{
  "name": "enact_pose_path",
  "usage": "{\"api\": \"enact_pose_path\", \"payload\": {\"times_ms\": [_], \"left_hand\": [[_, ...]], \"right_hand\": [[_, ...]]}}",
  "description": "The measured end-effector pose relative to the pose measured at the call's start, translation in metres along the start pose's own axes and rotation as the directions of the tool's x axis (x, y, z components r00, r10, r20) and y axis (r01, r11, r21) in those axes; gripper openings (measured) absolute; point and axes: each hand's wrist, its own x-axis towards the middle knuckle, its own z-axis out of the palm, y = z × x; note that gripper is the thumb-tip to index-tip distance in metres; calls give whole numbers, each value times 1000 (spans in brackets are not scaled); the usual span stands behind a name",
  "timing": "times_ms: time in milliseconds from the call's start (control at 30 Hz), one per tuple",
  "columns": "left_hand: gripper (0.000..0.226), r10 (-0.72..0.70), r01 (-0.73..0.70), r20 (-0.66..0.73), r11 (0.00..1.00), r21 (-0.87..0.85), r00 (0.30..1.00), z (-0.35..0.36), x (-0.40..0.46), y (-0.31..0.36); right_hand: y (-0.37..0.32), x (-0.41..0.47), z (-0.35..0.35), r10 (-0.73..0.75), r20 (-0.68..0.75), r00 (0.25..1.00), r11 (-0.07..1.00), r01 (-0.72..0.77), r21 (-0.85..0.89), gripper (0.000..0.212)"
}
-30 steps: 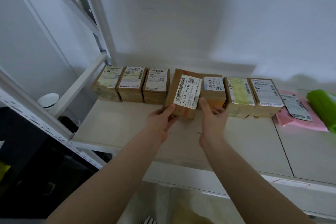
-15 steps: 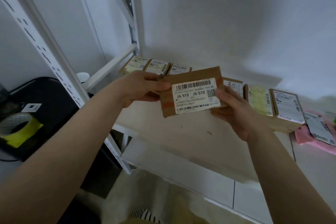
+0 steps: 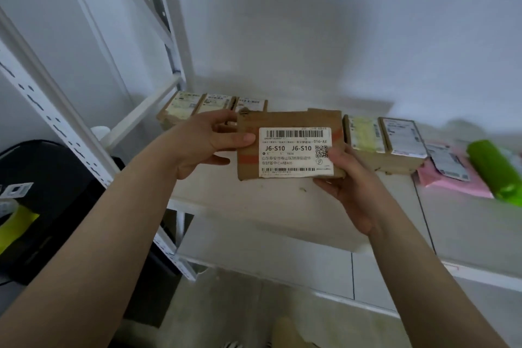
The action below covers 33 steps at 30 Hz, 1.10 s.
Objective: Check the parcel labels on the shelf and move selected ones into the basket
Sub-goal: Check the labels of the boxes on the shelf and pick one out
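**Hands on parcel J6-S10 — label check in progress**

Head view (only view supplied):

Left hand (image 3: pixel 203 144) grips the parcel (image 3: pixel 291 144) at its left edge: thumb laid across the front face, tip just short of the label (image 3: pixel 295 152), other fingers curled behind. Right hand (image 3: pixel 350 189) holds the lower right corner: thumb on the front beside the QR code, fingers under and behind. Both forearms reach up from the bottom of frame, wrists roughly straight, palms turned inward toward each other.

Parcel position: lifted clear of the shelf (image 3: pixel 254 195), held above its front part, label face toward the camera and approx. level. Text "J6-S10" reads clearly; finer print is only partly legible.

Rest of row: three boxes (image 3: pixel 209 104) at back left, two boxes (image 3: pixel 384 135) at right, then a pink mailer (image 3: pixel 454 181) and a green bag (image 3: pixel 491 167). No basket identifiable in frame; a tan shape at bottom centre can't be told.

Assessment, step in hand: reading the label. Recommend keeping both thumbs off barcode and QR, holding the face square and steady. If selected, a two-hand carry seems adequate; the box looks light and rigid. Risk: right-hand hold is at a corner only, so slip is poss. if the left lets go first.
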Motion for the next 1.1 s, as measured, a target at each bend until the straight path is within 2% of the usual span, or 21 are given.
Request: {"api": "enact_pose_path", "payload": {"times_ms": [100,200,300,400,533,600,700,767,867,933,1000,1100], "left_hand": [[67,-14,2,129,996,93,992,18,-1,6],[73,-65,10,328,986,167,942,48,-1,2],[73,-107,23,485,984,177,868,89,-4,-13],[65,-118,83,597,993,85,794,141,-12,-29],[57,-147,167,745,985,48,650,221,-22,-43],[51,-157,194,778,980,47,608,264,-29,-45],[26,-173,214,774,976,49,609,335,-46,-48],[17,-186,240,761,970,42,622,384,-57,-49],[19,-221,263,771,962,71,598,464,-78,-56],[21,-236,264,797,959,99,557,530,-101,-60],[20,-258,293,809,950,111,529,587,-120,-65],[25,-318,366,825,919,147,467,665,-150,-75]], "right_hand": [[-2,-32,-14,-44,-59,997,998,41,-52,63],[4,-78,-35,-40,-166,985,997,28,-70,59],[18,-126,-61,-16,-261,965,996,-9,-91,59],[30,-173,-92,12,-356,934,994,-51,-101,61],[47,-233,-135,47,-500,865,997,-73,-32,69],[61,-259,-158,67,-603,795,998,-46,49,88],[90,-300,-190,146,-721,678,971,40,234,129],[107,-323,-203,216,-726,653,944,50,326,139],[127,-358,-227,257,-721,644,924,54,379,122],[139,-394,-260,249,-765,594,913,119,390,106],[147,-427,-294,256,-806,534,894,186,407,101],[159,-478,-341,289,-834,470,884,204,422,102]]}}
